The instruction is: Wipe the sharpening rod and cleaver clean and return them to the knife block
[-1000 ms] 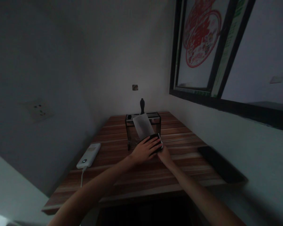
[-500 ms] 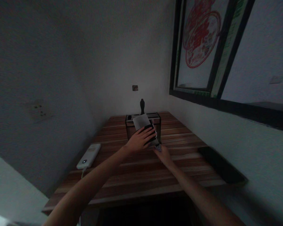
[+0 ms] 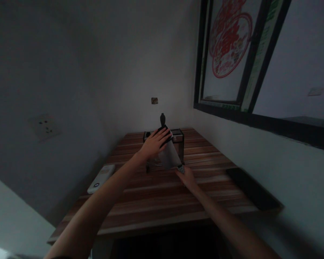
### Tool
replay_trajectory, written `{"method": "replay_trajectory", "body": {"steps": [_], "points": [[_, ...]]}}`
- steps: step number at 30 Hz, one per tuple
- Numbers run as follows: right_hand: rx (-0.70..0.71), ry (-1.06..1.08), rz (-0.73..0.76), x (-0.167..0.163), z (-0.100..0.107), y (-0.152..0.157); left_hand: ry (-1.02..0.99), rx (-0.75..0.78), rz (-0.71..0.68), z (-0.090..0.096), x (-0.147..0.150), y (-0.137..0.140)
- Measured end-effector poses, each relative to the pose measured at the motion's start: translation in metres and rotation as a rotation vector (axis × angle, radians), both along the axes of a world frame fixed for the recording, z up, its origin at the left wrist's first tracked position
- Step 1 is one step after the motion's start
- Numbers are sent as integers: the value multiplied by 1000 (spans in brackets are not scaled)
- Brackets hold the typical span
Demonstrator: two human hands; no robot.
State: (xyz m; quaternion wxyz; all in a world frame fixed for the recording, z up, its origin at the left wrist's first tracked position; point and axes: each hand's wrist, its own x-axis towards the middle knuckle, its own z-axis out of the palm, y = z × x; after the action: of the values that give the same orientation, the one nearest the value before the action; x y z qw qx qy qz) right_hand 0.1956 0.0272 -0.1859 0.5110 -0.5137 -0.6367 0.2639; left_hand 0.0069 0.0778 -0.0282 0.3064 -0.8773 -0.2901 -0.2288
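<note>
My right hand (image 3: 186, 175) is closed around the lower end of a cleaver (image 3: 169, 157), whose broad pale blade tilts up to the left. A dark cloth (image 3: 165, 135) lies over the upper part of the blade. Across that cloth my left hand (image 3: 154, 143) is pressed, its fingers stretched over it. Just behind both hands stands a black-framed knife rack (image 3: 179, 138), partly covered by them. One dark handle (image 3: 162, 119) sticks up from it. The cleaver's grip is mostly hidden in my right hand.
A white power bank (image 3: 101, 179) lies at the left of the wood-striped table (image 3: 140, 208). A dark flat slab (image 3: 255, 189) lies along the right edge by the wall. A wall socket (image 3: 45, 127) is at left, a framed window (image 3: 223, 104) at upper right.
My left hand and the cloth have slid up the blade, away from me, baring its lower part and covering its upper end. My right hand has stayed in place.
</note>
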Motion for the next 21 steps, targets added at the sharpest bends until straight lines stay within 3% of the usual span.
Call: {"method": "replay_trajectory", "body": {"steps": [21], "points": [[12, -3, 15, -1, 2, -2, -41, 20, 26, -16, 9, -13]]}}
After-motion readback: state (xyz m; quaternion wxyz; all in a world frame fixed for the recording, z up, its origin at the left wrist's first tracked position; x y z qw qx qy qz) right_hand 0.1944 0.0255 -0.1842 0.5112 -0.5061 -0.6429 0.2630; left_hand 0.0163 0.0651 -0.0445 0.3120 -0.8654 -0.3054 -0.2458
